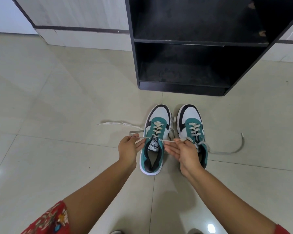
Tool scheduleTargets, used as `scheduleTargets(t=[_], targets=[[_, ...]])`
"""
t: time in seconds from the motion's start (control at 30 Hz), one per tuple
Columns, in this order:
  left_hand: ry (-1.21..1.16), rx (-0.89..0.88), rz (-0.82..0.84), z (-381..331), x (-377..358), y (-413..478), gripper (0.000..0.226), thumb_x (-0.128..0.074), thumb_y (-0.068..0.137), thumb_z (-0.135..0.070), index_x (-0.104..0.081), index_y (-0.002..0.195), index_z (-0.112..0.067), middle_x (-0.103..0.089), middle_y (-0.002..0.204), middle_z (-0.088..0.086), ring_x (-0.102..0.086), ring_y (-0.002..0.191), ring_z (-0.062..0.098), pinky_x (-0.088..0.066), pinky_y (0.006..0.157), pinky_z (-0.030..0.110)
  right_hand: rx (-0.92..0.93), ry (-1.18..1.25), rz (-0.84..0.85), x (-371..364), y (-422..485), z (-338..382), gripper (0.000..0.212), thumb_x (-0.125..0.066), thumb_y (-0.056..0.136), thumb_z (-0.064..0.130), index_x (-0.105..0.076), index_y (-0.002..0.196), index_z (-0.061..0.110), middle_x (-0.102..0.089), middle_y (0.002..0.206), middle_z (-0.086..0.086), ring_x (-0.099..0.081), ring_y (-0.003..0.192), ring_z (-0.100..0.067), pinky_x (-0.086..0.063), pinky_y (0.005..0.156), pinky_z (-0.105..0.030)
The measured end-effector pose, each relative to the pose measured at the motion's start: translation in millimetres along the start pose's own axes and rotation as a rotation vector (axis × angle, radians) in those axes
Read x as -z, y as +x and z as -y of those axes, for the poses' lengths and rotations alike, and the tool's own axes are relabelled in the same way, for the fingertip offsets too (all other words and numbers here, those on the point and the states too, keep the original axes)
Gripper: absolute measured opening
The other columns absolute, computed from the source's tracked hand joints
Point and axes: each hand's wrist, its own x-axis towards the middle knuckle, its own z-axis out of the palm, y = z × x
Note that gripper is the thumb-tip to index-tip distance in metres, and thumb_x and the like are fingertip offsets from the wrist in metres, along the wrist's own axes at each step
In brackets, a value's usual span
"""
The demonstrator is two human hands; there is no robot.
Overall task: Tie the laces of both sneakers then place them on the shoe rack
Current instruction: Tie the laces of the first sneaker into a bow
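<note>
Sneakers: two teal, white and black Pumas sit side by side on the tiled floor (57, 115), toes pointing at the black shoe rack (184, 41) just beyond them. Both are unlaced at the top, so nothing's tied yet. The left sneaker (155, 141) is the one getting worked on. The left hand (128, 148) pinches one lace end (140, 138) between thumb and fingers, pulled out sideways from the top eyelet, and the rest of that lace trails off across the floor to the left. The right hand (183, 151) pinches the other lace end (167, 141) the same way, pulled toward the right, and it partly covers the right sneaker (192, 127) behind it. So both hands are closed on lace, stretched taut across the tongue. The right sneaker's lace (233, 150) lies loose, curling out over the floor on the right. The rack's two visible shelves have no shoes on them. A red floral sleeve (52, 220) shows on the left arm.
</note>
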Motion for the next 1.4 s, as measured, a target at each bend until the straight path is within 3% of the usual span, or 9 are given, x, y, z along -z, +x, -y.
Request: scheduleTargets(t=[0.23, 0.33, 0.43, 0.57, 0.8, 0.97, 1.07, 1.23, 1.4], targets=[[0.253, -0.193, 0.232, -3, 6, 0, 0.014, -0.053, 0.093, -0.012, -0.065, 0.097, -0.004, -0.07, 0.094, 0.004, -0.068, 0.088, 0.021, -0.057, 0.073, 0.023, 0.097, -0.235, 0.224, -4, 1, 5, 0.017, -0.051, 0.094, 0.014, -0.064, 0.105, 0.018, -0.069, 0.109, 0.003, -0.064, 0.1, -0.007, -0.051, 0.082, -0.017], [0.345, -0.219, 0.243, 4, 5, -4, 0.016, -0.056, 0.091, -0.01, -0.071, 0.094, -0.008, -0.072, 0.094, 0.009, -0.066, 0.09, 0.024, -0.053, 0.084, 0.032, 0.209, -0.359, 0.199, -16, -1, -3, 0.013, -0.056, 0.091, 0.014, -0.068, 0.092, 0.019, -0.07, 0.094, 0.005, -0.063, 0.087, -0.005, -0.049, 0.07, -0.01], [0.461, -0.338, 0.212, 4, -2, -6, 0.021, -0.052, 0.091, -0.021, -0.069, 0.088, -0.008, -0.072, 0.089, 0.01, -0.066, 0.086, 0.026, -0.054, 0.085, 0.041, 0.287, -0.407, 0.164, -25, 4, -2, 0.024, -0.051, 0.094, 0.013, -0.067, 0.078, 0.021, -0.066, 0.08, 0.002, -0.058, 0.074, -0.007, -0.046, 0.067, -0.017], [0.718, -0.498, 0.208, 8, -1, -1, 0.031, -0.037, 0.089, -0.04, -0.061, 0.084, -0.022, -0.071, 0.088, 0.0, -0.067, 0.087, 0.02, -0.054, 0.083, 0.048, 0.318, -0.464, 0.129, -27, 7, 0, 0.028, -0.047, 0.095, 0.014, -0.062, 0.071, 0.015, -0.068, 0.085, -0.013, -0.064, 0.085, -0.023, -0.052, 0.086, -0.033], [0.512, -0.392, 0.251, 3, 0, -3, 0.024, -0.038, 0.098, -0.012, -0.06, 0.092, -0.003, -0.07, 0.101, 0.009, -0.068, 0.096, 0.025, -0.057, 0.082, 0.035, 0.152, -0.267, 0.287, -27, 2, 11, 0.024, -0.041, 0.096, 0.003, -0.055, 0.076, 0.0, -0.067, 0.102, -0.013, -0.063, 0.1, -0.004, -0.052, 0.081, -0.011], [0.752, -0.57, 0.318, -4, -2, -3, 0.023, -0.04, 0.098, -0.024, -0.057, 0.086, -0.013, -0.066, 0.09, 0.004, -0.061, 0.088, 0.012, -0.05, 0.079, 0.038, 0.191, -0.492, 0.26, -19, -1, 26, 0.027, -0.036, 0.1, 0.02, -0.057, 0.083, 0.017, -0.065, 0.097, -0.001, -0.054, 0.085, -0.012, -0.045, 0.08, -0.024], [0.539, -0.516, 0.334, -17, -8, -11, 0.028, -0.035, 0.1, -0.016, -0.055, 0.081, -0.012, -0.064, 0.081, -0.001, -0.058, 0.073, 0.003, -0.043, 0.071, 0.027, 0.169, -0.51, 0.229, -12, -5, 37, 0.031, -0.036, 0.099, 0.027, -0.063, 0.084, 0.021, -0.058, 0.085, 0.002, -0.051, 0.084, -0.016, -0.043, 0.08, -0.03], [0.209, -0.466, 0.16, -52, -3, -10, 0.028, -0.034, 0.1, -0.02, -0.05, 0.076, -0.016, -0.06, 0.07, -0.001, -0.056, 0.064, 0.014, -0.045, 0.062, 0.027, 0.239, -0.194, 0.163, 14, -18, 78, 0.031, -0.038, 0.098, 0.02, -0.06, 0.079, 0.013, -0.068, 0.088, -0.003, -0.058, 0.073, -0.017, -0.048, 0.068, -0.03], [0.174, -0.352, 0.003, -56, 3, 4, 0.031, -0.047, 0.096, -0.023, -0.045, 0.125, -0.015, -0.06, 0.114, 0.005, -0.06, 0.088, 0.02, -0.051, 0.074, 0.032, 0.45, -0.391, 0.035, 27, -18, 81, 0.022, -0.052, 0.092, 0.009, -0.064, 0.108, 0.016, -0.067, 0.111, -0.009, -0.064, 0.094, -0.024, -0.051, 0.078, -0.03]])
